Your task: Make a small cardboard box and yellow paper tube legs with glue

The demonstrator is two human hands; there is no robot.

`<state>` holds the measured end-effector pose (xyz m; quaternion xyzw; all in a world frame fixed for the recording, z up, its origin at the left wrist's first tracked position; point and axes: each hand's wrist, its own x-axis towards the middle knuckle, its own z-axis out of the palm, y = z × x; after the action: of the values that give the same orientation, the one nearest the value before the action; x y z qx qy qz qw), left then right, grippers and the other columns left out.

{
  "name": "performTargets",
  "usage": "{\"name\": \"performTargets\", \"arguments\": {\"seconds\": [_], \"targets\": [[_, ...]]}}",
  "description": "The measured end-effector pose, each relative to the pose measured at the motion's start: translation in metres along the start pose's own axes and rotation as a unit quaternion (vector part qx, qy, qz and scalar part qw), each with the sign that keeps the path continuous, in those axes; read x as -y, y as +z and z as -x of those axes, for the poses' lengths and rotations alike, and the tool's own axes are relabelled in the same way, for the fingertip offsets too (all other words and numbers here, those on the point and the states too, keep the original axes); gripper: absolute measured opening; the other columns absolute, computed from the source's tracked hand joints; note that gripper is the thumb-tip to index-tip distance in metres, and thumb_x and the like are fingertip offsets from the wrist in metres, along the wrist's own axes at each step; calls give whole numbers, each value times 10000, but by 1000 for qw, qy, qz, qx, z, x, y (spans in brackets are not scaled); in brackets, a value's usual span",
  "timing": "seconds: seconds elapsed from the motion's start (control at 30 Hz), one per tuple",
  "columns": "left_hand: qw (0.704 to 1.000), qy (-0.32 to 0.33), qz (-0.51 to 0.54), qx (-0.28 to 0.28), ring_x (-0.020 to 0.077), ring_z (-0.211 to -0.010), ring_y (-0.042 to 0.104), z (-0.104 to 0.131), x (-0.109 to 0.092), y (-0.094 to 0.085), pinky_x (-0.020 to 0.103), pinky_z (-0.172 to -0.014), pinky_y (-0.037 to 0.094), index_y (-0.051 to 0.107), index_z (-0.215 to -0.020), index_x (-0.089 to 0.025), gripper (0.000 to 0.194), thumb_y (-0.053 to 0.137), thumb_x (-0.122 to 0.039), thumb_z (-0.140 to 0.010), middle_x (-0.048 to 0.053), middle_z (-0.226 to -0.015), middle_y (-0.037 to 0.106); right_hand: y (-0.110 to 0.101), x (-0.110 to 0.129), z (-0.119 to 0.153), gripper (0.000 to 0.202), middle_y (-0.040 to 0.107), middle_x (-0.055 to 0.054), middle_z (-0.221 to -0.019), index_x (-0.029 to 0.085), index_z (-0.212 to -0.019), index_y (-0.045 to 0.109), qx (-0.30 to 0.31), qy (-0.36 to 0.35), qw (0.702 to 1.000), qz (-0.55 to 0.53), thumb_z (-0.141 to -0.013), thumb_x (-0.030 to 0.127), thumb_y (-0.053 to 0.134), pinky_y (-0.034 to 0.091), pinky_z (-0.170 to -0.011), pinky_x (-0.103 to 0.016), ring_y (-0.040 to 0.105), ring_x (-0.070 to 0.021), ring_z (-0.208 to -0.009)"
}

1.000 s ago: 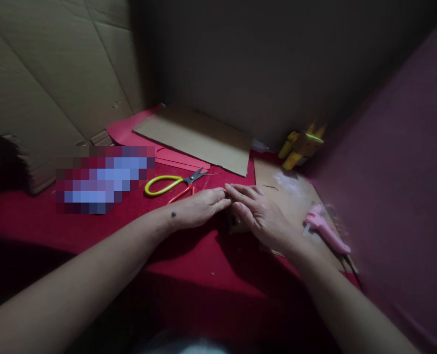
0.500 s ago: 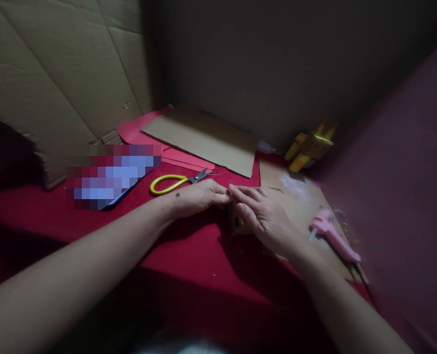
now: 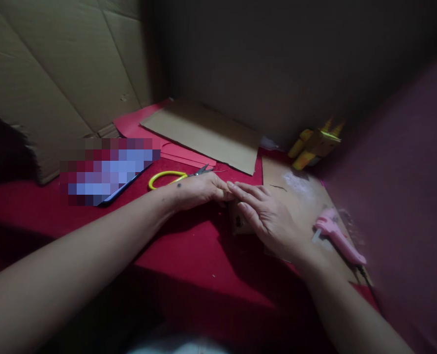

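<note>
In the middle of the head view my two hands meet over a small cardboard box (image 3: 239,222), which has a dark hole in its near side. My right hand (image 3: 272,216) is wrapped over the top and right of it, covering most of it. The fingers of my left hand (image 3: 199,189) are pinched together at its upper left edge, touching my right fingertips; what they pinch is too small to make out. Just behind my left hand lies a pair of yellow-handled scissors (image 3: 159,174), partly covered by the wrist.
Right of my hands, a pink glue gun (image 3: 338,236) lies on a cardboard sheet (image 3: 306,209). Beyond it is a yellow cardboard figure (image 3: 316,145). Another cardboard sheet (image 3: 203,135) is behind, over pink paper (image 3: 133,120). A blurred-out phone (image 3: 109,174) is at left on red cloth (image 3: 189,250).
The view has shifted slightly, and my left wrist now covers more of the scissors. Both hands keep nearly the same pose at the box.
</note>
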<state>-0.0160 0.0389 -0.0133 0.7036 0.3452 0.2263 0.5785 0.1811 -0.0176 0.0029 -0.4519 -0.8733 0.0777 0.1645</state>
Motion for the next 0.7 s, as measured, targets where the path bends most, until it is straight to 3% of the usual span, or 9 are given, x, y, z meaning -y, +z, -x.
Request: {"name": "performTargets", "arguments": {"seconds": [0.17, 0.33, 0.53, 0.7], "targets": [[997, -34, 57, -27, 178, -741, 649, 1, -8, 6, 295, -733, 478, 745, -802, -134, 168, 607, -214, -751, 68, -773, 730, -1, 1, -1, 399, 543, -64, -1362, 258, -1314, 549, 7, 4, 1000, 2, -984, 341, 341, 413, -992, -452, 492, -254, -1165], [993, -30, 77, -78, 109, -582, 551, -2, -4, 9, 228, -579, 411, 684, -664, -140, 90, 650, -202, -719, 12, -625, 644, 0, 0, -1, 405, 544, -63, -1353, 264, -1336, 528, 9, 1, 1000, -14, -983, 339, 343, 418, -991, -444, 496, -245, -1153], [994, -28, 68, -83, 60, -434, 389, -4, 3, 8, 210, -459, 296, 642, -667, -143, 101, 640, -214, -739, -48, -507, 484, 0, 0, -1, 416, 543, -53, -1356, 287, -1378, 474, 5, 3, 1000, -14, -985, 339, 346, 424, -984, -432, 497, -236, -1154], [990, -25, 111, -84, 71, -455, 460, -1, 1, 13, 205, -460, 352, 624, -698, -134, 84, 612, -187, -763, -23, -544, 543, 0, 1, 0, 426, 541, -44, -1361, 293, -1399, 437, 5, 7, 1000, -13, -984, 339, 354, 436, -973, -422, 494, -236, -1159]]}}
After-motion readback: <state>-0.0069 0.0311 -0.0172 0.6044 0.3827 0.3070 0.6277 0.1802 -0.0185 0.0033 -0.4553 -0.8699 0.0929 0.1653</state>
